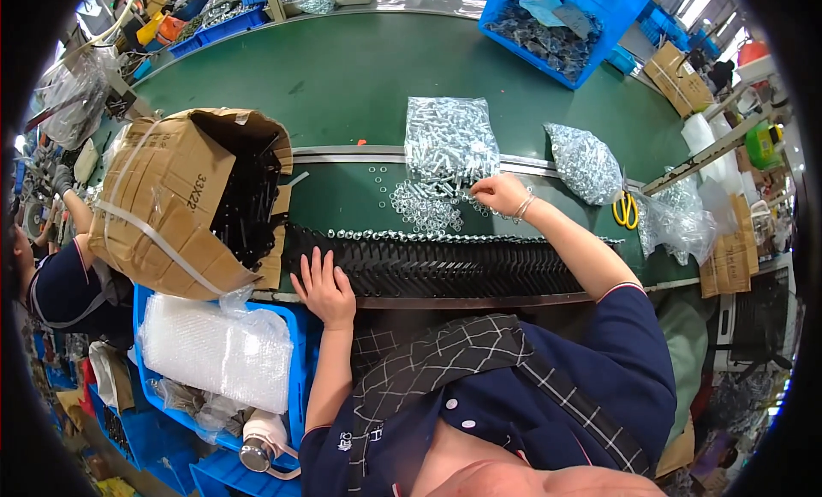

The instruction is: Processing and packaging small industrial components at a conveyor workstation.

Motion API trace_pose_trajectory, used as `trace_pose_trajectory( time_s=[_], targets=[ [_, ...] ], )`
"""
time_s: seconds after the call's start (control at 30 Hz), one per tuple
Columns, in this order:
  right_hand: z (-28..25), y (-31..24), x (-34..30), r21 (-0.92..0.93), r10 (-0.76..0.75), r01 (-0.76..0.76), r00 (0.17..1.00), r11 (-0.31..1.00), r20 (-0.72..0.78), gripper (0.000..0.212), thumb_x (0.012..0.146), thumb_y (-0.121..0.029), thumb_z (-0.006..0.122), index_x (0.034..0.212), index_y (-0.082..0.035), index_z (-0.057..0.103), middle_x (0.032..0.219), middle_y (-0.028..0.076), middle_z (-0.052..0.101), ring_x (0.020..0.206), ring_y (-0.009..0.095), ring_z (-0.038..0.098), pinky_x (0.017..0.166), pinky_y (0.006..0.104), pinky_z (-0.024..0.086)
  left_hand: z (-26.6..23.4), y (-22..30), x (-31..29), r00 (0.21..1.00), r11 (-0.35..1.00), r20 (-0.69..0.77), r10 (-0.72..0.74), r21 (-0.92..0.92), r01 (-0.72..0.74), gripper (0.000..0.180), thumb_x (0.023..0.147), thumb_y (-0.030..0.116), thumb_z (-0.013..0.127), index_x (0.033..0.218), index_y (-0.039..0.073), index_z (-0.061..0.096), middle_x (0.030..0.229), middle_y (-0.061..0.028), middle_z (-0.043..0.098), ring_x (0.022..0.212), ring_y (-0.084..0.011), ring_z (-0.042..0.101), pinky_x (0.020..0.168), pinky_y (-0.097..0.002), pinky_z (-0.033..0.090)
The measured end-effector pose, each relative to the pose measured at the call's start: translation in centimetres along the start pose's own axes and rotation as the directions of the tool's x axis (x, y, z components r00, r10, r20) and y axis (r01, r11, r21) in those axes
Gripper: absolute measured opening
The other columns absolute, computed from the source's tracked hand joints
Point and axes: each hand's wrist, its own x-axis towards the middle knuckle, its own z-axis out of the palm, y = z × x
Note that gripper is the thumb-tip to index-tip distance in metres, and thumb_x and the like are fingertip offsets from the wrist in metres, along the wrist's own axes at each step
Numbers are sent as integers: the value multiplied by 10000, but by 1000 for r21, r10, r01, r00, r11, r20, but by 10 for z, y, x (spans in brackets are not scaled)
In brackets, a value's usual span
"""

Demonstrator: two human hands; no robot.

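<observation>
Metal rings (425,209): looked light, slippery, best rim-pinched, just beside right hand (501,192) (curled, grip unclear), beyond left hand (329,298) (open over black bars (454,270)).

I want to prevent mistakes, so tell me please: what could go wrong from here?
The left hand lies over the row of black parts; a push might disturb their alignment. Loose metal rings lie in a heap beside the right hand, so a sweep could scatter them. The cardboard box has its open side toward the row, so black pieces inside may spill.
</observation>
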Motion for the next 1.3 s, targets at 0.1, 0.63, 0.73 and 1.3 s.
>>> trace_pose_trajectory(
  time_s=[0.1,0.63,0.73,1.3],
  targets=[
    [12,6,-5,-28,-32,30,997,999,-65,130,823,-211,611,818,-99,679,844,110,702,822,315,675,752,422,537,0,3,2,1000,1000,8,3,-5,-3,331,939,213,494,1211,114,656,1399,-45,552,1361,-285,419,1150,-530,181],
    [23,-43,35,-624,-115,218,973,751,202,138,728,-193,620,738,-63,665,761,130,681,746,320,687,645,447,548,-2,3,2,1000,1000,-30,-8,-9,8,320,905,214,535,1182,129,670,1355,-41,577,1330,-279,449,1135,-517,222],
    [21,-72,55,-499,-264,232,965,835,6,171,726,-232,613,775,-79,672,760,121,671,747,333,671,661,459,540,-2,3,2,999,1000,-52,-14,-10,13,318,903,219,538,1179,131,669,1352,-42,577,1327,-281,450,1132,-518,226],
    [150,-227,114,-405,-741,714,660,571,120,132,779,-195,606,763,-82,672,824,85,667,818,267,660,716,368,541,1,-2,0,999,996,-47,-25,-81,21,344,898,230,530,1200,115,648,1349,-87,565,1319,-323,449,1121,-552,255]
  ],
)
